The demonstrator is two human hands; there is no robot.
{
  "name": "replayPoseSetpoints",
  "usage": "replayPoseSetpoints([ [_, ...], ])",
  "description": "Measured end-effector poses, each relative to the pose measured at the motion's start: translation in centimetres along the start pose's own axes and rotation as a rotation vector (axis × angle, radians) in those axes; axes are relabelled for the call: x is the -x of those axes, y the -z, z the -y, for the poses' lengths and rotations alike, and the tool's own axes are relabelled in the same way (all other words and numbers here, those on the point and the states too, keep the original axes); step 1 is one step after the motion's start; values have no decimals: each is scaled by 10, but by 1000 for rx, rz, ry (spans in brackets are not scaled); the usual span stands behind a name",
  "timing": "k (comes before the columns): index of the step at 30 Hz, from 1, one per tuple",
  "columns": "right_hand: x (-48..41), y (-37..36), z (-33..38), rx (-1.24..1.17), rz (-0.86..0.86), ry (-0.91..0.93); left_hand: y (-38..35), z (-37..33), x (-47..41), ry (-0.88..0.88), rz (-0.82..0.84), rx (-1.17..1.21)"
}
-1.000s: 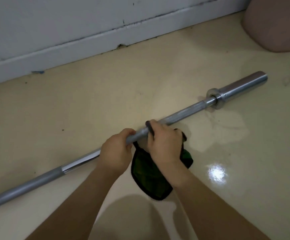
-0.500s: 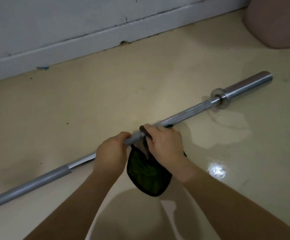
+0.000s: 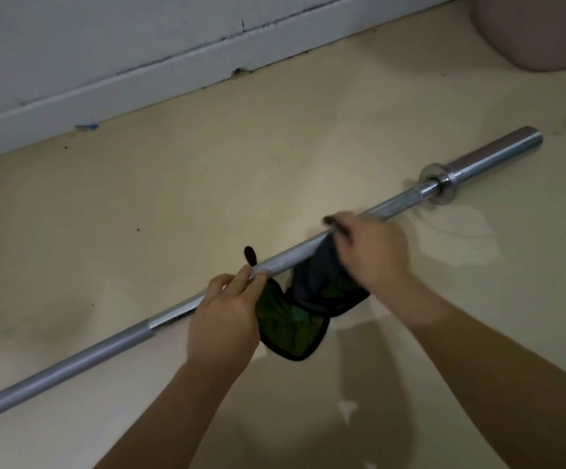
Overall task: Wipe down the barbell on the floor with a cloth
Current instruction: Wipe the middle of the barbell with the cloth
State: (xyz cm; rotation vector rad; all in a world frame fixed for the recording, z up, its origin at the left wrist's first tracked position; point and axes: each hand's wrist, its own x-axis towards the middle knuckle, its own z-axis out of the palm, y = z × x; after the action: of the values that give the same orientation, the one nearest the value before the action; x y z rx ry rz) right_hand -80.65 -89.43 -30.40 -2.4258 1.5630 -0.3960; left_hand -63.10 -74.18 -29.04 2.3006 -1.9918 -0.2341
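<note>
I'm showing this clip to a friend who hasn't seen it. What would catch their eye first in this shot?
First, the long silver barbell running across the cream floor from lower left to upper right. At its middle, two bare hands work: the left hand grips the shaft, the right hand presses a dark green, black-edged cloth against it, the rest hanging below. A white baseboard runs behind.

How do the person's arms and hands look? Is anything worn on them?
Both forearms are bare to the bottom edge of the picture: no sleeve shows. The left hand and the right hand wear no glove, and no ring, watch or bracelet is visible. The right hand is slightly blurred.
</note>
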Motion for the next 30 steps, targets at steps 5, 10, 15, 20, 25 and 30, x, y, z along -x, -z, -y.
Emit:
replayPoseSetpoints([
  [5, 23, -13, 24, -109, -11, -88, 2, -12, 8, 15, 23, -9],
  [10, 23, -3, 20, -38, 142, 53, 6, -16, 19, 19, 30, 28],
  [15, 34, 2, 5, -51, 18, -210, 4, -23, 26, 54, 52, 22],
  [20, 57, -11, 54, -98, 231, 133, 6, -24, 31, 16, 85, 28],
  [25, 50, 18, -19, 33, -22, -89, 4, -28, 34, 36, 112, 90],
  [30, 50, 6, -55, -114, -267, -382, 3, -39, 28, 81, 152, 84],
])
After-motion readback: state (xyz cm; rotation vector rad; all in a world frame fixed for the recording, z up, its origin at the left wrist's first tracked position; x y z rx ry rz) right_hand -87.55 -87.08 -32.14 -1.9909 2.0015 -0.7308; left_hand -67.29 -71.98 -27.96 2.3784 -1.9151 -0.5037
